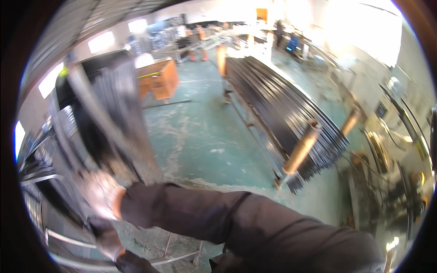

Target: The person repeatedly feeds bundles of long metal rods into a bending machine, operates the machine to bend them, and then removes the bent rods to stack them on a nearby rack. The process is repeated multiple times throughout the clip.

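Observation:
My right arm, in a dark sleeve, reaches across to the left, and my right hand (pixel 99 192) in a pale glove is at the lower end of a stack of long dark strips (pixel 119 98). Motion smears its fingers, so any grip is unclear. Just below it, my left hand (pixel 107 239), gloved with a darker finger part, is beside a black curved bundle (pixel 61 198); its fingers are partly hidden and blurred. A long pale grey bar (pixel 98 104) slants across the front of the strip stack, also blurred.
To the right, a rack with rusty posts (pixel 302 148) carries many long dark metal profiles (pixel 282 100). Beyond the stack stands an orange-brown wooden cabinet (pixel 165 81). Machinery with cables (pixel 396 182) lines the right wall. Green floor (pixel 200 141) lies between stack and rack.

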Demonstrator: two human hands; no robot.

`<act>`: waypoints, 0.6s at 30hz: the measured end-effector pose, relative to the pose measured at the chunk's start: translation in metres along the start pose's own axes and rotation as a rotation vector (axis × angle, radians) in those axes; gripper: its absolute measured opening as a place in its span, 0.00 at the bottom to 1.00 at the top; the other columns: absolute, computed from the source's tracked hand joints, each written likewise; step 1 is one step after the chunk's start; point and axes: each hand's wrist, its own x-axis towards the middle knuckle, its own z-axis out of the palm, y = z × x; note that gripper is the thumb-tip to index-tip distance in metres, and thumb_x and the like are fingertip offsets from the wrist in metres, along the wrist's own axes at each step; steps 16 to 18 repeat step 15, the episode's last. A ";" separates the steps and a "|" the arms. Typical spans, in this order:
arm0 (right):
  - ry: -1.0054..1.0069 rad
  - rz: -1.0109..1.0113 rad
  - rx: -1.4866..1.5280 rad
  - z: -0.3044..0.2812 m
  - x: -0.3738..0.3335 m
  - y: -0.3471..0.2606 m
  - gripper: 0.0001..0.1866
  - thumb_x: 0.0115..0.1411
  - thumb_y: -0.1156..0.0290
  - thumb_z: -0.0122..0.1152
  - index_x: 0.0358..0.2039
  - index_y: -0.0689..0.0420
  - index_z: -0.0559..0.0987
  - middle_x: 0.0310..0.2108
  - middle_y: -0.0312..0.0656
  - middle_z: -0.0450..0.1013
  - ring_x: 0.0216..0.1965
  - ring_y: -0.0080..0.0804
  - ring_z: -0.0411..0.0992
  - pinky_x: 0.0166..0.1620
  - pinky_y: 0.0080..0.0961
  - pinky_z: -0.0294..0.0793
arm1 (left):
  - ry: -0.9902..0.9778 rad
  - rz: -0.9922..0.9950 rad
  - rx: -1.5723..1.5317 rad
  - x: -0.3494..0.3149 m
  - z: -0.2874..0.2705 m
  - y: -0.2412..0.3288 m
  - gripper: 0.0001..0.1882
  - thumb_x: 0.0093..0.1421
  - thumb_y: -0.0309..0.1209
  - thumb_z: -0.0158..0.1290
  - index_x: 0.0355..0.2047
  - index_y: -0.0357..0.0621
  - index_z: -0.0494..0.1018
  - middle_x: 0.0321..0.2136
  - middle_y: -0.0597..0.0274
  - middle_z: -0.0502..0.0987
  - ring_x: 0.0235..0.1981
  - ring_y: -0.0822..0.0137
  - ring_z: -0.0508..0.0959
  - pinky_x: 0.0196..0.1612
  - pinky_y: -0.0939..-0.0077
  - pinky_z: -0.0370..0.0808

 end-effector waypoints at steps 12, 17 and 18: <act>0.174 1.012 -0.764 -0.523 -0.473 0.233 0.18 0.63 0.67 0.77 0.53 0.54 0.87 0.39 0.50 0.86 0.39 0.55 0.86 0.43 0.47 0.86 | 0.379 -0.510 1.542 -0.086 -0.275 -0.387 0.23 0.80 0.45 0.56 0.67 0.45 0.76 0.56 0.47 0.85 0.57 0.52 0.85 0.68 0.46 0.75; 0.155 1.308 -0.779 -0.637 -0.524 0.299 0.23 0.62 0.64 0.78 0.55 0.58 0.85 0.37 0.50 0.85 0.41 0.55 0.86 0.51 0.43 0.88 | 0.166 -0.602 1.736 -0.068 -0.288 -0.548 0.27 0.77 0.40 0.64 0.71 0.46 0.74 0.57 0.52 0.85 0.59 0.55 0.83 0.69 0.55 0.75; 0.155 1.308 -0.779 -0.637 -0.524 0.299 0.23 0.62 0.64 0.78 0.55 0.58 0.85 0.37 0.50 0.85 0.41 0.55 0.86 0.51 0.43 0.88 | 0.166 -0.602 1.736 -0.068 -0.288 -0.548 0.27 0.77 0.40 0.64 0.71 0.46 0.74 0.57 0.52 0.85 0.59 0.55 0.83 0.69 0.55 0.75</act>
